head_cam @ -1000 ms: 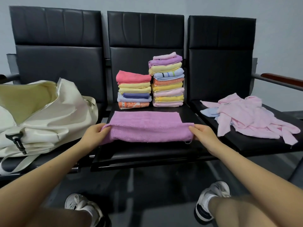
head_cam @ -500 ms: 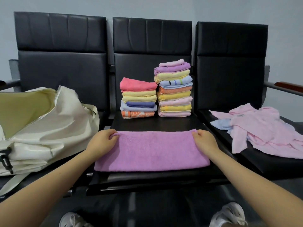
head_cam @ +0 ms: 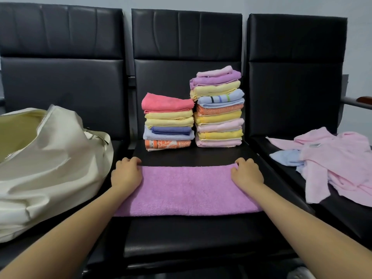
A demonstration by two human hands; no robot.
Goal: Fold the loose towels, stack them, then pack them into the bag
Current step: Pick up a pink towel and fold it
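Purple towel (head_cam: pixel 187 190) now lies flat across the front of the middle seat (head_cam: pixel 181 236), folded once lengthwise. A second ago I had its near edge lifted toward me; half a second ago I was laying it over; now the fold is down and the far edge runs straight between my hands.

My left hand (head_cam: pixel 126 173) sits on the far-left corner, fingers curled over the edge, pinching the cloth. My right hand (head_cam: pixel 246 174) does the same at the far-right corner. Both are holding the towel, pressing it to the seat.

Meaning: first fold done. Judging by the folded ones behind, it needs at least one crosswise fold more.

Short stack (head_cam: pixel 168 122) and tall stack (head_cam: pixel 218 107) stand side by side at the seat back, touching or nearly so. Bag (head_cam: pixel 56 158) gapes open on the left seat. Loose pink towels (head_cam: pixel 338 166), with a blue one under them, wait on the right seat. Packing not yet begun.
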